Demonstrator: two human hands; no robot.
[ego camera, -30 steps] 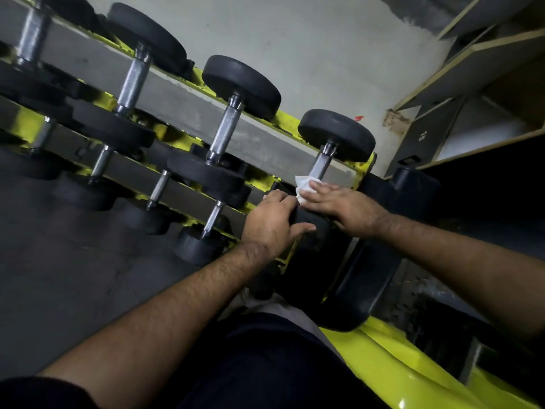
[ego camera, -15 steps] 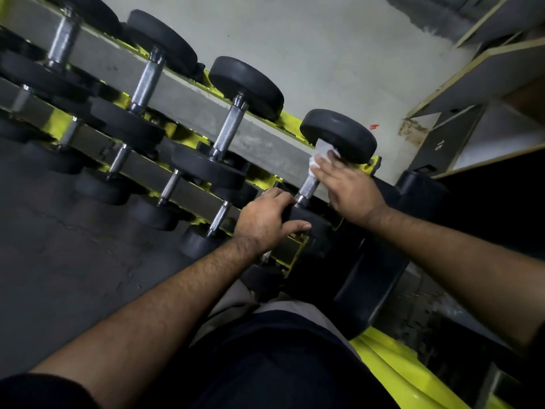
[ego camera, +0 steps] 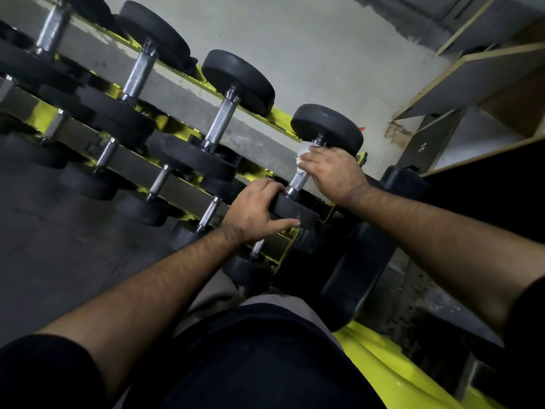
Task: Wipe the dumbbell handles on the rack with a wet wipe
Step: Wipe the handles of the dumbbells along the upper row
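Near: L hand [ego camera: 256, 209] gripping front black head [ego camera: 295, 212] of end dumbbell, thumb along its face. Mid: R hand [ego camera: 333, 169] curled round chrome handle [ego camera: 296, 184], white wet wipe [ego camera: 303, 152] wrapped under fingers, upper handle end. Far: rear head [ego camera: 327, 128] on yellow rack [ego camera: 277, 116], top tier, rightmost slot.

On the rack's [ego camera: 182, 95] top tier you count one dumbbell [ego camera: 53, 25], a second [ego camera: 138, 72], a third [ego camera: 221, 122] and a fourth [ego camera: 298, 184]: four in all. Lower down you see at least five more handles [ego camera: 159, 181]; the dark left end hides any others. You have two hands in view, left hand [ego camera: 253, 211] and right hand [ego camera: 333, 169], and one wipe [ego camera: 303, 152].
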